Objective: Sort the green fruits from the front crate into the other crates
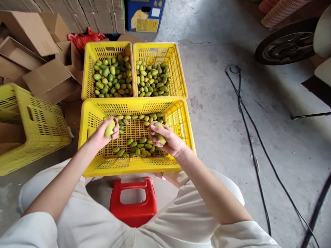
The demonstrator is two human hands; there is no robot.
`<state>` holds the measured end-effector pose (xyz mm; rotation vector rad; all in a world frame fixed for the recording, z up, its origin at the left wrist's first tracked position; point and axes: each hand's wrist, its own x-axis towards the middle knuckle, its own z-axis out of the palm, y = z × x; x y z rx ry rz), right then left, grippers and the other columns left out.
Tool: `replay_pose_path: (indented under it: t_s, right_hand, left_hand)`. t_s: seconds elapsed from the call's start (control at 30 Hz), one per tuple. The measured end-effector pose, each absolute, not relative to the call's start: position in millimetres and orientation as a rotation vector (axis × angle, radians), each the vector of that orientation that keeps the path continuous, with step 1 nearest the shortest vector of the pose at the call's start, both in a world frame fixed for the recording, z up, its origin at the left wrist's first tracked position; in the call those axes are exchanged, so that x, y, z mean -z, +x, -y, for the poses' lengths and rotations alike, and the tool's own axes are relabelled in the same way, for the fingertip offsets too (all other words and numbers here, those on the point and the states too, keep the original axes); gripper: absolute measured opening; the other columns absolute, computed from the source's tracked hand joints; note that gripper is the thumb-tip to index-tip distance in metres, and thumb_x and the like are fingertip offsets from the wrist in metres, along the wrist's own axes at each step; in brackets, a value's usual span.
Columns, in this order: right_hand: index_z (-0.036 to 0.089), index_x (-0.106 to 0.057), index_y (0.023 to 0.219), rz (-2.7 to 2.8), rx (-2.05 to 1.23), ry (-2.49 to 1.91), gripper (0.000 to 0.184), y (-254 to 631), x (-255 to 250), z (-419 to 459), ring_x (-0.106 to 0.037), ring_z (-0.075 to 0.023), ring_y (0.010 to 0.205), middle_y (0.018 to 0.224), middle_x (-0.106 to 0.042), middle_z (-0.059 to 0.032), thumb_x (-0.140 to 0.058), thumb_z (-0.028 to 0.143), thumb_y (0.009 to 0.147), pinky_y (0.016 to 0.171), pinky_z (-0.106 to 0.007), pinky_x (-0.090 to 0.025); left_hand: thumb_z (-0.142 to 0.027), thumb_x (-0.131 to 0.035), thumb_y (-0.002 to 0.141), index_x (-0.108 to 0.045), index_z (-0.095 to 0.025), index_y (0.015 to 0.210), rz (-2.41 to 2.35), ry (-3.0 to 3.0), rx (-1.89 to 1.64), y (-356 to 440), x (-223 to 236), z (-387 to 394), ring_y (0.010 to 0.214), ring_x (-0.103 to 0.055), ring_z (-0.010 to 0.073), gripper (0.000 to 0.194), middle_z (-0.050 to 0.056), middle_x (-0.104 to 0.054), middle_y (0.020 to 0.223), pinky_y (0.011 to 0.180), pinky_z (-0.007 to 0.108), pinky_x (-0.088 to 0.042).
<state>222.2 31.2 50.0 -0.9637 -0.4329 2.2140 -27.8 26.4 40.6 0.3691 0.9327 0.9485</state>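
Note:
Over the near yellow crate (137,168), my left hand (99,135) is closed around a pale green mango (110,129). Opposite it, my right hand (171,140) grips another green mango (161,134), partly hidden by the fingers. Inside this crate, one cluster of small green mangoes (141,145) lies toward my side, and more run along the far wall. Just beyond stand two smaller yellow crates side by side. Green and yellowish mangoes (111,77) fill the bottom of the left one, and similar mangoes (152,81) lie in the right one.
A red plastic stool (133,210) stands between my legs. Opened cardboard boxes (49,75) and a tilted yellow crate (43,117) crowd the left. A black cable (248,120) runs along the floor at right, below a wheel (287,46). A blue carton (144,15) is behind.

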Motion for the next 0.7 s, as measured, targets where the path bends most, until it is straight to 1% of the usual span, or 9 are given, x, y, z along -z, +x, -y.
replay_pose_path:
  t_s: [0.03, 0.1, 0.17, 0.23, 0.33, 0.43, 0.5, 0.6, 0.7]
  right_hand:
    - [0.018, -0.056, 0.082, 0.42, -2.193, -0.974, 0.029, 222, -50, -32, -0.041, -0.0049, 0.044, 0.064, -0.053, 0.0047, -0.08, 0.031, 0.072, 0.034, -0.014, -0.022]
    - [0.019, -0.058, 0.087, 0.351, -2.151, -0.967, 0.026, 223, -51, -35, -0.049, -0.0086, 0.05, 0.067, -0.056, 0.0027, -0.072, 0.039, 0.078, 0.037, -0.017, -0.033]
    - [0.02, -0.06, 0.095, 0.271, -2.128, -0.948, 0.02, 223, -53, -38, -0.061, -0.0145, 0.065, 0.078, -0.064, -0.0015, -0.063, 0.035, 0.082, 0.049, -0.023, -0.049]
    - [0.021, -0.058, 0.1, 0.208, -2.108, -0.942, 0.021, 224, -54, -41, -0.067, -0.0188, 0.081, 0.091, -0.069, -0.004, -0.058, 0.025, 0.08, 0.063, -0.029, -0.056]
    - [0.023, -0.056, 0.101, 0.196, -2.095, -0.941, 0.026, 223, -53, -40, -0.067, -0.0191, 0.088, 0.096, -0.07, -0.0025, -0.061, 0.019, 0.076, 0.068, -0.03, -0.058]
    - [0.023, -0.054, 0.092, 0.235, -2.128, -0.896, 0.027, 223, -51, -37, -0.062, -0.0114, 0.068, 0.081, -0.064, 0.0028, -0.069, 0.014, 0.071, 0.056, -0.021, -0.053]
    - [0.021, -0.051, 0.085, 0.264, -2.175, -0.861, 0.031, 223, -50, -35, -0.051, -0.0055, 0.053, 0.07, -0.057, 0.0059, -0.072, 0.008, 0.067, 0.044, -0.014, -0.042]
    - [0.02, -0.05, 0.082, 0.331, -2.238, -0.876, 0.034, 223, -48, -34, -0.04, -0.0027, 0.043, 0.062, -0.049, 0.0083, -0.076, 0.008, 0.064, 0.035, -0.011, -0.026]
    - [0.021, -0.049, 0.08, 0.368, -2.222, -0.919, 0.034, 223, -47, -34, -0.038, -0.0028, 0.041, 0.061, -0.049, 0.008, -0.081, 0.023, 0.069, 0.032, -0.011, -0.021]
  left_hand:
    - [-0.036, -0.064, 0.083, -0.061, -0.014, 0.083, -0.944, 0.34, -0.951, -27, -43, -27, 0.048, -0.053, 0.0112, 0.022, 0.001, -0.056, 0.061, 0.043, 0.022, -0.044]
    - [-0.036, -0.056, 0.086, -0.063, -0.012, 0.087, -0.964, 0.254, -0.975, -24, -47, -27, 0.063, -0.064, 0.018, 0.025, 0.009, -0.064, 0.075, 0.054, 0.029, -0.054]
    - [-0.029, -0.055, 0.087, -0.064, -0.012, 0.089, -0.975, 0.191, -0.998, -22, -49, -26, 0.079, -0.068, 0.0216, 0.02, 0.012, -0.068, 0.089, 0.066, 0.033, -0.057]
    - [-0.025, -0.057, 0.088, -0.064, -0.013, 0.088, -0.972, 0.193, -1.031, -21, -49, -26, 0.081, -0.068, 0.0206, 0.014, 0.012, -0.068, 0.094, 0.069, 0.032, -0.057]
    - [-0.027, -0.065, 0.085, -0.059, -0.016, 0.081, -0.96, 0.235, -1.11, -21, -46, -26, 0.066, -0.063, 0.0135, 0.014, 0.006, -0.066, 0.084, 0.058, 0.025, -0.053]
    - [-0.022, -0.071, 0.08, -0.052, -0.018, 0.074, -0.919, 0.278, -1.118, -24, -44, -26, 0.046, -0.049, 0.006, 0.02, -0.004, -0.052, 0.061, 0.043, 0.017, -0.04]
    - [-0.02, -0.072, 0.077, -0.051, -0.018, 0.073, -0.893, 0.324, -1.056, -25, -42, -25, 0.04, -0.042, 0.0042, 0.021, -0.007, -0.046, 0.055, 0.039, 0.015, -0.034]
    - [-0.024, -0.072, 0.077, -0.052, -0.017, 0.072, -0.92, 0.404, -0.948, -24, -37, -23, 0.038, -0.042, 0.0047, 0.021, -0.006, -0.048, 0.054, 0.038, 0.016, -0.033]
    - [-0.031, -0.069, 0.08, -0.056, -0.016, 0.073, -0.984, 0.387, -0.936, -21, -34, -23, 0.044, -0.05, 0.0085, 0.021, -0.002, -0.054, 0.058, 0.041, 0.019, -0.04]
